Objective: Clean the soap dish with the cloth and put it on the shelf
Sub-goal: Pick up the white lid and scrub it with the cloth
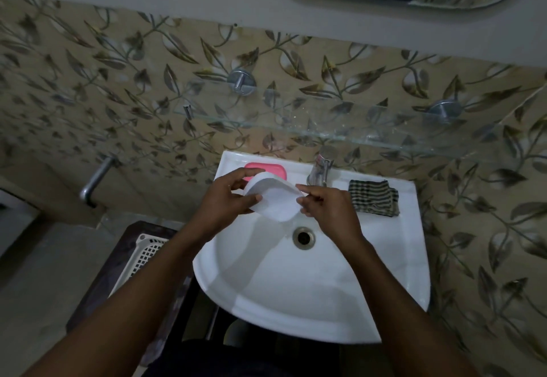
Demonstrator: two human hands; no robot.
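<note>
Both my hands hold a white oval soap dish [273,197] tilted over the back of the white sink [296,282]. My left hand [229,202] grips its left end and my right hand [325,206] pinches its right end. A pink bar of soap [268,169] lies on the sink's back ledge, just behind the dish. The folded striped cloth [373,197] rests on the ledge to the right of the tap, untouched. The glass shelf [340,123] runs along the wall above the sink.
A chrome tap [319,171] stands at the back of the sink, and the drain [303,237] lies below the dish. A metal pipe [96,180] juts from the tiled wall at left. A white basket [140,258] sits on a dark surface at lower left.
</note>
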